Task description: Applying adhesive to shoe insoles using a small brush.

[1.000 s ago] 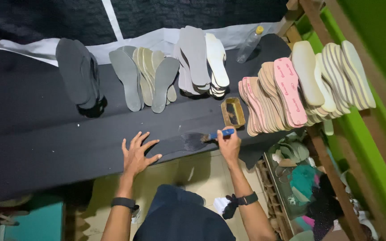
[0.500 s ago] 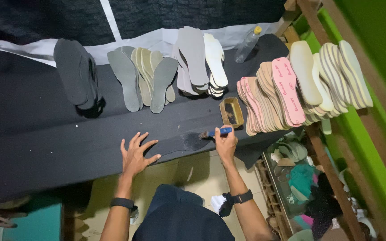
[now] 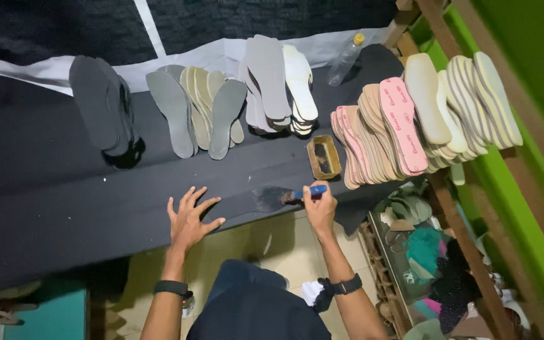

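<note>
Your right hand, centre frame, grips a blue-handled brush on the black sheet; left hand lies flat, fingers spread.

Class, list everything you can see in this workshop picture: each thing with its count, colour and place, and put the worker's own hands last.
Worktable: one, covered in black, across the middle.
Dark soles: a small stack, black-grey, far left on the table.
Grey and beige soles: a fanned group, centre left.
Grey and white soles: a stack, centre back.
Pink and tan soles: an overlapping row, right.
Cream soles: a row, far right by the wooden frame.
Small tin: one, brownish, beside the pink row.
Plastic bottle: one, clear with yellow cap, back right.
Brush: one, blue handle, on a wet patch at the table's front edge.
Left hand: spread flat on the table.
Right hand: gripping the brush.
</note>
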